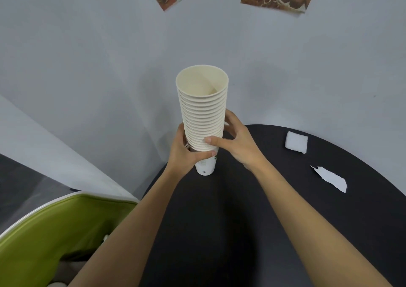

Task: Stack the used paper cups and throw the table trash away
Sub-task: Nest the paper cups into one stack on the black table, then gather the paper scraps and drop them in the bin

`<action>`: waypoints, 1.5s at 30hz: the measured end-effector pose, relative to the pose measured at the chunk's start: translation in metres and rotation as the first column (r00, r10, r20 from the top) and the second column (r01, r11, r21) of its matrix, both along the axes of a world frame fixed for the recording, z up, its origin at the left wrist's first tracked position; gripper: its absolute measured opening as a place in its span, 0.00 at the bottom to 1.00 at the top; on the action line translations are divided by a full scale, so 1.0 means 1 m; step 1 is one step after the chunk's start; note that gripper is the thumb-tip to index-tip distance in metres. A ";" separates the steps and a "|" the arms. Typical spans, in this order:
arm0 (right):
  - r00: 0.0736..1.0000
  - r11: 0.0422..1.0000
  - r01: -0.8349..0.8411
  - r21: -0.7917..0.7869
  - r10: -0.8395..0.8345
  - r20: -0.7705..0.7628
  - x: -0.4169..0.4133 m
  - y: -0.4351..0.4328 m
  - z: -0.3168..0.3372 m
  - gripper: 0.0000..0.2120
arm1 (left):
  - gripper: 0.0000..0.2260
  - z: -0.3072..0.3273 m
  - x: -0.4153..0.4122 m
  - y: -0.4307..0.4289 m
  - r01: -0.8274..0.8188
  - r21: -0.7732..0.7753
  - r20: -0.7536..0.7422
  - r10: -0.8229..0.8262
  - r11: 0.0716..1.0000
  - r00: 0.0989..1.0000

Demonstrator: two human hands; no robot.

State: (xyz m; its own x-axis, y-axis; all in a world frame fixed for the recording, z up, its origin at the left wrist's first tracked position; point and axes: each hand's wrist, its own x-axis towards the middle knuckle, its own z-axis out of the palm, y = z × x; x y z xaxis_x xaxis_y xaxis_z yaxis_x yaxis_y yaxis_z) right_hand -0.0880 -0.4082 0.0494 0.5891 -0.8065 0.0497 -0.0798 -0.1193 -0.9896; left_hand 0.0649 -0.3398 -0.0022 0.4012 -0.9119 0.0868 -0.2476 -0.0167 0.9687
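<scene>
Green chair [44, 231], black table [219, 225] (paper scraps [331, 178]), grey wall [87, 66].

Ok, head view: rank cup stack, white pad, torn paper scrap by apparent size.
1. cup stack, clearly largest.
2 and 3. torn paper scrap and white pad look similar; the scrap is nearer the camera, so no ranking.

One stack of paper cups [203, 119] in my two hands, left hand [183, 154], right hand [238, 142], rims too close to count, two white scraps right of them, folded pad [296, 142], torn paper [331, 179], one green chair [44, 238] left.
</scene>
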 end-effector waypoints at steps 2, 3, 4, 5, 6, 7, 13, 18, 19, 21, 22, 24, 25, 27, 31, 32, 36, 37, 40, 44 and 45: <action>1.000 1.000 0.003 -0.001 -0.003 0.002 0.002 -0.003 -0.002 0.36 | 0.43 -0.001 0.001 -0.002 -0.011 -0.006 0.003 0.011 1.000 1.000; 1.000 1.000 0.003 -0.002 -0.003 0.002 0.003 -0.004 -0.003 0.36 | 0.43 -0.001 0.001 -0.003 -0.013 -0.006 0.004 0.013 1.000 1.000; 1.000 1.000 0.004 -0.003 -0.004 0.001 0.004 -0.005 -0.004 0.36 | 0.43 -0.001 0.002 -0.003 -0.012 -0.004 0.006 0.012 1.000 1.000; 1.000 1.000 0.006 -0.004 -0.006 0.000 0.004 -0.005 -0.004 0.36 | 0.43 -0.001 0.002 -0.003 -0.008 -0.001 0.008 0.008 1.000 1.000; 1.000 1.000 0.007 -0.003 -0.007 0.001 0.004 -0.006 -0.005 0.36 | 0.43 -0.001 0.002 -0.003 -0.006 0.003 0.012 0.006 1.000 1.000; 1.000 1.000 0.009 -0.001 -0.009 0.003 0.004 -0.005 -0.005 0.36 | 0.43 -0.001 0.002 -0.003 -0.006 0.007 0.015 0.006 1.000 1.000; 1.000 1.000 0.004 0.007 -0.004 0.008 -0.001 -0.001 -0.008 0.35 | 0.41 0.000 -0.002 0.000 -0.007 0.005 0.024 0.007 1.000 1.000; 1.000 1.000 0.014 0.002 -0.014 0.005 -0.005 0.002 -0.006 0.33 | 0.42 0.002 -0.004 0.004 -0.006 0.010 0.001 0.006 1.000 1.000; 1.000 1.000 0.018 -0.001 -0.018 -0.001 -0.006 0.004 -0.005 0.33 | 0.42 0.003 -0.005 0.005 -0.005 0.016 -0.005 0.005 1.000 1.000; 1.000 1.000 0.028 -0.009 -0.028 -0.013 -0.010 0.006 -0.004 0.31 | 0.42 0.006 -0.006 0.010 -0.013 0.035 -0.014 0.014 0.999 1.000; 0.999 0.999 0.038 -0.008 -0.038 -0.017 -0.014 0.008 -0.004 0.31 | 0.41 0.008 -0.007 0.012 -0.019 0.050 -0.019 0.020 0.999 1.000; 0.997 0.998 0.069 -0.003 -0.069 -0.031 -0.022 0.013 -0.004 0.30 | 0.39 0.012 -0.007 0.018 -0.033 0.076 -0.022 0.035 0.997 0.999; 0.996 0.996 0.086 0.000 -0.086 -0.039 -0.027 0.016 -0.004 0.30 | 0.38 0.013 -0.007 0.021 -0.045 0.085 -0.017 0.047 0.995 0.999; 0.993 0.994 0.109 0.004 -0.109 -0.045 -0.037 0.022 -0.003 0.27 | 0.33 0.018 -0.010 0.027 -0.092 0.105 -0.003 0.093 0.990 0.996; 0.988 0.989 0.146 0.000 -0.145 -0.053 -0.060 0.037 0.001 0.23 | 0.22 0.029 -0.022 0.045 -0.198 0.144 0.034 0.195 0.970 0.980; 0.986 0.988 0.156 -0.002 -0.156 -0.056 -0.064 0.041 0.002 0.22 | 0.19 0.031 -0.024 0.050 -0.224 0.151 0.044 0.219 0.963 0.975; 0.976 0.979 0.203 0.006 -0.202 -0.077 -0.090 0.061 0.000 0.20 | 0.14 0.031 -0.038 0.070 -0.250 0.183 0.047 0.246 0.951 0.968; 0.973 0.976 0.217 0.006 -0.215 -0.082 -0.098 0.067 0.000 0.19 | 0.13 0.029 -0.042 0.074 -0.247 0.179 0.048 0.242 0.953 0.969; 0.962 0.966 0.259 0.015 -0.256 -0.091 -0.121 0.085 -0.001 0.18 | 0.10 0.023 -0.056 0.085 -0.217 0.169 0.031 0.214 0.961 0.976; 0.940 0.946 0.324 0.024 -0.319 -0.116 -0.154 0.110 -0.004 0.16 | 0.07 0.012 -0.080 0.096 -0.144 0.180 -0.015 0.149 0.973 0.989; 0.933 0.938 0.345 0.025 -0.340 -0.122 -0.163 0.116 -0.005 0.15 | 0.07 0.010 -0.088 0.098 -0.118 0.173 -0.018 0.123 0.978 0.992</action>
State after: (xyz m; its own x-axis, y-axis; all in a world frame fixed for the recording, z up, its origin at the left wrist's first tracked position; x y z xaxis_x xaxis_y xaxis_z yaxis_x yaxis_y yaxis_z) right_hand -0.2514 -0.2921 0.0444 0.2766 -0.9600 -0.0428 -0.2206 -0.0201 -0.9751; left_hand -0.0229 -0.2422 0.0078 0.5090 -0.8571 -0.0798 -0.2056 -0.2111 0.9556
